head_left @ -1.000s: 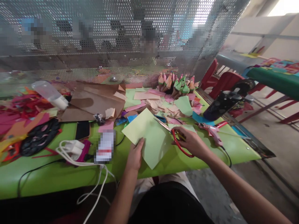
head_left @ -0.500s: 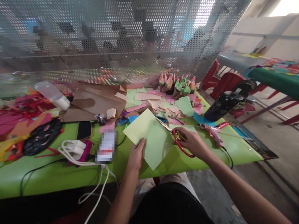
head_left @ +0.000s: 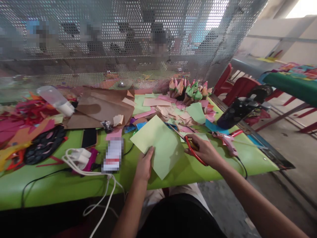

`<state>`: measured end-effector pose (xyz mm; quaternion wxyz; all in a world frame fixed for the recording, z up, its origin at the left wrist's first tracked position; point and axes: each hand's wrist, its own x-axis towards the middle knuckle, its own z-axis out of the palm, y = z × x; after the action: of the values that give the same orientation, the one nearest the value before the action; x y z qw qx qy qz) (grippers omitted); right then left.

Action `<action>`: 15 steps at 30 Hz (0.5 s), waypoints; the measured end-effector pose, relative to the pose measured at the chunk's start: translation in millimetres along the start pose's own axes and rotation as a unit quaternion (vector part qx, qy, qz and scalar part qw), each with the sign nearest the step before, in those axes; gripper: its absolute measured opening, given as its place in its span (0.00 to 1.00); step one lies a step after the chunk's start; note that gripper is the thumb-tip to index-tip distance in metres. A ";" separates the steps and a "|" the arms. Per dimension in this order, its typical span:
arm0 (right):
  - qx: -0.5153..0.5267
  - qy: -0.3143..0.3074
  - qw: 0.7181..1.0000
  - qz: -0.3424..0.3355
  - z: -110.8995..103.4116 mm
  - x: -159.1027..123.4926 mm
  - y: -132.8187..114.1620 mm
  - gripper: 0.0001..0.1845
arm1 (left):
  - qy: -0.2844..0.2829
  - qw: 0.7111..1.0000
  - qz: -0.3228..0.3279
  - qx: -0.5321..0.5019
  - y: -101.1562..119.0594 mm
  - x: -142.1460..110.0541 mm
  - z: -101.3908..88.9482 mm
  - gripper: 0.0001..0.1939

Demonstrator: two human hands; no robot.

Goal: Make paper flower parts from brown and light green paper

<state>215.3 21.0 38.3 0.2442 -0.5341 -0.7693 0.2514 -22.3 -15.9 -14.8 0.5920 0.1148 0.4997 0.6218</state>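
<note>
A pale green sheet of paper [head_left: 164, 153] is held up above the table's front edge, one corner pointing toward me. My left hand [head_left: 145, 165] grips its lower left side, thumb on top and the other fingers hidden beneath. Red-handled scissors [head_left: 195, 155] are in my right hand [head_left: 201, 148], fingers wrapped through the loops. Their blades point up and left, beside the sheet's upper right edge. Beyond the sheet lie cut scraps of peach, pink and green paper [head_left: 170, 110].
On the green table [head_left: 47, 188] lie a phone [head_left: 112, 155], a white charger with cables [head_left: 80, 157] and brown paper [head_left: 99, 109]. A pink glue gun [head_left: 229, 143] and a dark bottle [head_left: 236, 112] stand right. Folded paper flowers [head_left: 193, 91] are at the back, before a perforated metal panel [head_left: 138, 43].
My right hand and the scissors have shifted slightly right, away from the sheet, and the blades look closer together. My left hand and the paper have hardly moved.
</note>
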 end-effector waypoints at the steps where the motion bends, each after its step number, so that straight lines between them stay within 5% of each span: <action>1: 0.002 -0.009 1.000 -0.004 -1.8 -0.8 -1.0 0.22 | 0.000 1.000 0.000 -0.002 0.5 -0.4 0.4 0.19; 15: -0.045 -0.020 0.999 -0.003 0.7 -1.6 -9.2 0.21 | -0.011 1.000 0.011 0.000 -0.4 0.2 -0.5 0.20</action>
<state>208.9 16.6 43.6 0.2058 -0.5368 -0.7863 0.2265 -22.5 -16.0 -15.4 0.5900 0.1274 0.4923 0.6271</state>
